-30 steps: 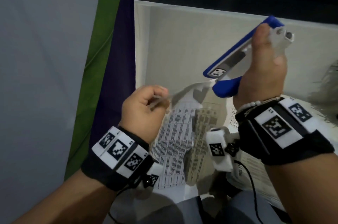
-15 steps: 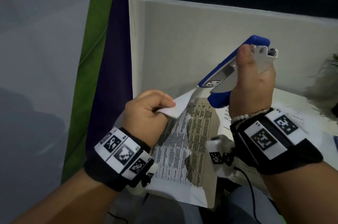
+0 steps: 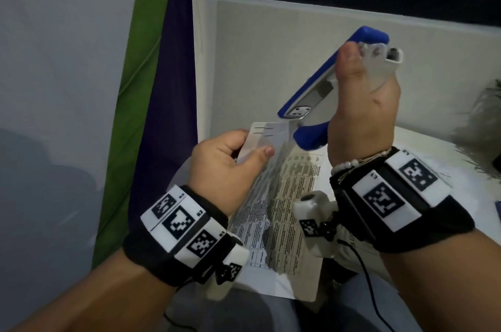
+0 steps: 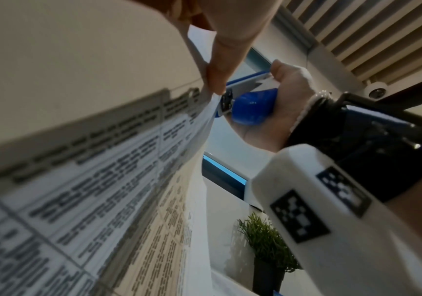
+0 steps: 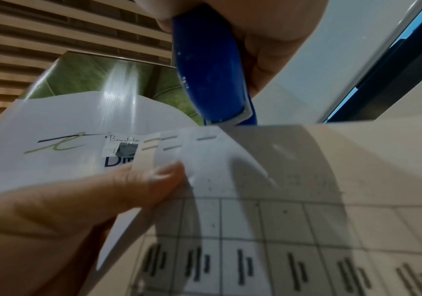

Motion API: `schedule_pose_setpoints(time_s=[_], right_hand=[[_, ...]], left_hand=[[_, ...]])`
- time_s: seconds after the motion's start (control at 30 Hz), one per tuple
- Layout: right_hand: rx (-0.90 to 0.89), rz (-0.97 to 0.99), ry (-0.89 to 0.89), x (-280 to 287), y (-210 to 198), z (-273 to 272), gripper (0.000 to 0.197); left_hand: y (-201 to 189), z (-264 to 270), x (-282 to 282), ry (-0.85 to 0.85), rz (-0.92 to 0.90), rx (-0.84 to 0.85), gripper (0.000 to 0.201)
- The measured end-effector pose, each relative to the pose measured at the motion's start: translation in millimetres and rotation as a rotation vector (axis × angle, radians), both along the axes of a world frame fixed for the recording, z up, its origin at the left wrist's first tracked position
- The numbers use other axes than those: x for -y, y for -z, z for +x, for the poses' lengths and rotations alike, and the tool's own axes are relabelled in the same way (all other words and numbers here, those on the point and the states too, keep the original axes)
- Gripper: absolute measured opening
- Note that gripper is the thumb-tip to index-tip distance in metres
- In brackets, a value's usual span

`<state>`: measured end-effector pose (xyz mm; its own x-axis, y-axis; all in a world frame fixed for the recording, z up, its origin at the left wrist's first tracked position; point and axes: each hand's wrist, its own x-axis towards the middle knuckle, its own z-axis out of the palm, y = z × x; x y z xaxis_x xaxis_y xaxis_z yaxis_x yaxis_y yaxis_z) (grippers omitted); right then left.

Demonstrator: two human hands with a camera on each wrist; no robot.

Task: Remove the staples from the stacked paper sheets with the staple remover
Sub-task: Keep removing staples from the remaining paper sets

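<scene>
1. The stack of printed white paper sheets (image 3: 284, 209) is held up in the air. Its long axis runs from the raised top edge down toward the person, and the white table (image 3: 433, 158) lies apart from it to the right.
2. The stack is pinched near its top corner by the left hand (image 3: 225, 166), with the thumb pressed on the front face and curled fingers behind.
3. The blue and silver stapler-shaped staple remover (image 3: 325, 79) is gripped by the right hand (image 3: 360, 120), with the thumb laid along its side.
4. The thin grey metal staples (image 5: 206, 137) are set just under the top edge, with their long axes parallel to it. They lie just beyond the left thumb tip, between it and the tool's nose.
5. The tool's long axis slants from upper right to lower left, and its nose is pointed at the top edge. Contact there cannot be told.
6. The right hand is judged nearer the staples. The nose is judged to need sliding in across a staple's axis.
</scene>
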<state>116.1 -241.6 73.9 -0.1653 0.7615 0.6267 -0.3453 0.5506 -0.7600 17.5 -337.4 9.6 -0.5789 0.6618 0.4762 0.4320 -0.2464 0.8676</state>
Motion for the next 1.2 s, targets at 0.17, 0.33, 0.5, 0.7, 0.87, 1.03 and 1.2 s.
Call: schedule_pose_setpoints(time_s=[0.17, 0.33, 0.5, 0.7, 0.87, 1.03, 1.2], right_hand=[[0.128, 0.023, -0.045, 7.8, 4.2, -6.8, 0.021], [0.082, 0.032, -0.062, 14.3, 3.0, -11.8, 0.021], [0.084, 0.055, -0.112, 21.0, 2.1, -17.5, 0.023], [0.111, 0.015, -0.128, 19.3, 2.1, -21.4, 0.029], [0.076, -0.149, -0.081, 2.5, 3.7, -14.3, 0.023], [-0.093, -0.235, 0.071, -11.3, -0.8, -0.5, 0.024], [-0.140, -0.257, 0.137, -15.7, 1.9, 7.5, 0.023]], left_hand=[[-1.5, 4.2, -0.5, -0.006, 0.056, -0.024, 0.021], [-1.3, 5.2, 1.4, 0.031, -0.032, -0.061, 0.047], [-4.1, 5.5, 3.6, -0.025, -0.013, -0.203, 0.030], [-3.6, 6.3, 5.5, 0.006, -0.062, -0.112, 0.030], [-4.0, -13.0, 1.9, 0.152, -0.220, -0.109, 0.063], [6.5, -20.3, -5.2, 0.050, -0.009, 0.093, 0.045], [12.5, -17.0, -7.7, 0.044, 0.101, 0.030, 0.047]])
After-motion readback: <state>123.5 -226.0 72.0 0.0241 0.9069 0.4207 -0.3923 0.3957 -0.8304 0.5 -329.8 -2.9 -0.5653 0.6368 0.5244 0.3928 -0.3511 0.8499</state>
